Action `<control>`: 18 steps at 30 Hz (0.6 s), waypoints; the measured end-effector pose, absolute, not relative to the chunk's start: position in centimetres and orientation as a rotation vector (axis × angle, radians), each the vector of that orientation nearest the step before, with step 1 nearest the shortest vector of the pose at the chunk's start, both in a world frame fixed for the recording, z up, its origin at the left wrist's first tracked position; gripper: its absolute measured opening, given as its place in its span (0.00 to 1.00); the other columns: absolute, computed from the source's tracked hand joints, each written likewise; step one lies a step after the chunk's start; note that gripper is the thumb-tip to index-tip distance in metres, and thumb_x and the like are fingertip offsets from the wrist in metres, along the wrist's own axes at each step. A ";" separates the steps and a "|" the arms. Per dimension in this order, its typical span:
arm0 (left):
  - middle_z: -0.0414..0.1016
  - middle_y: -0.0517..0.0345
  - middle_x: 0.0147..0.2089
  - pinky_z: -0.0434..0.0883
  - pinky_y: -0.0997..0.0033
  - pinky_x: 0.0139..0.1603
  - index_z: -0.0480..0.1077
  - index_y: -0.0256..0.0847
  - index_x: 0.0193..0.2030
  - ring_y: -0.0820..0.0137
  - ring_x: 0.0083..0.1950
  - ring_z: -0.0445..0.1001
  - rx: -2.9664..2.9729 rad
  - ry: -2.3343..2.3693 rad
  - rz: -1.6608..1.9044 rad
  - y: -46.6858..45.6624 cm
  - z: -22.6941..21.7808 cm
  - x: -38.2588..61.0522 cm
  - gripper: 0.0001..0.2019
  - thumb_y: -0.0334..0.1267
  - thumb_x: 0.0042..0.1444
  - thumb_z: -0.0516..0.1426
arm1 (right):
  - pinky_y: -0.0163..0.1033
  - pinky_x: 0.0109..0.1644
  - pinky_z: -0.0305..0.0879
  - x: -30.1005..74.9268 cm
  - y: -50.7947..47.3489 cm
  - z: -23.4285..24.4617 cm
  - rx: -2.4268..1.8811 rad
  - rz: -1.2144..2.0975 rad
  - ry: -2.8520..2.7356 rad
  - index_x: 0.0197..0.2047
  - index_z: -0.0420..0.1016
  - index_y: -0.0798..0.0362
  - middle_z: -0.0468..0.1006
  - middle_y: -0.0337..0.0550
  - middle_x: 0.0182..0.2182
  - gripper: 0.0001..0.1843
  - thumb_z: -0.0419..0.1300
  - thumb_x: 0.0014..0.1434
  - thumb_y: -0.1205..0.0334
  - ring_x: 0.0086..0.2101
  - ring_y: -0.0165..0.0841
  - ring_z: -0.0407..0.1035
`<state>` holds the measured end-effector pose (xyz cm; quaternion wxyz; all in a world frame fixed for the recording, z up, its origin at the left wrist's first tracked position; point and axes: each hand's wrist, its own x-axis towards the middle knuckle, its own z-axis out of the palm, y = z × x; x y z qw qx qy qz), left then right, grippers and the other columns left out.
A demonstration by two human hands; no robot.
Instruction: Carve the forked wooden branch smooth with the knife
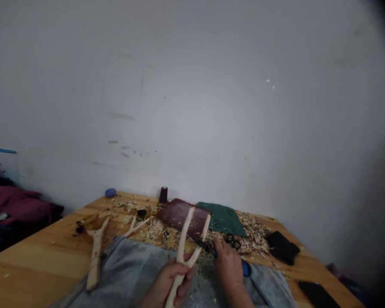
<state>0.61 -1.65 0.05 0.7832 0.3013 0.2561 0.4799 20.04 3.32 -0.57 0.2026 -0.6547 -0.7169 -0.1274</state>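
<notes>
My left hand (171, 278) is closed around the lower part of a peeled, Y-shaped forked stick (183, 239), whose two prongs point up and away. In my right hand (229, 266) is a knife (246, 268) with a blue and black handle, the fingers wrapped round it. Its dark blade reaches left to the right prong of the stick; whether the edge touches the wood I cannot tell. Under both hands lies a grey cloth (141, 261) dusted with bits of wood.
Another forked stick (96, 256) and a smaller one (136, 226) lie left. Wood shavings (256, 233) cover the wooden table (28, 265) around maroon leather (176, 216), green leather (226, 218) and scissors (233, 242). A thread spool (163, 195) stands near the wall; a black phone-like slab (317, 294) lies right.
</notes>
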 end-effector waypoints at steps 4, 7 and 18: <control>0.71 0.63 0.25 0.48 0.82 0.10 0.70 0.40 0.48 0.82 0.13 0.54 0.597 0.441 1.003 -1.8 0.5 0.3 0.21 0.35 0.44 0.60 | 0.34 0.40 0.64 21.0 3.8 -1.5 -1.731 -0.123 -1.860 0.52 0.74 0.49 0.82 0.45 0.40 0.20 0.50 0.61 0.68 0.38 0.36 0.76; 0.72 0.62 0.25 0.48 0.82 0.11 0.71 0.41 0.49 0.81 0.14 0.56 0.610 0.438 1.065 -2.1 1.0 0.1 0.21 0.33 0.45 0.60 | 0.35 0.38 0.64 21.6 3.5 -1.3 -1.727 -0.067 -1.779 0.53 0.74 0.50 0.82 0.46 0.38 0.20 0.47 0.63 0.62 0.37 0.38 0.77; 0.69 0.66 0.20 0.52 0.78 0.12 0.60 0.34 0.63 0.76 0.12 0.60 0.881 0.703 1.084 -2.1 0.3 0.4 0.34 0.35 0.46 0.58 | 0.33 0.34 0.57 19.6 1.4 0.5 -1.785 -0.067 -2.072 0.44 0.76 0.47 0.83 0.43 0.36 0.14 0.52 0.59 0.68 0.36 0.37 0.77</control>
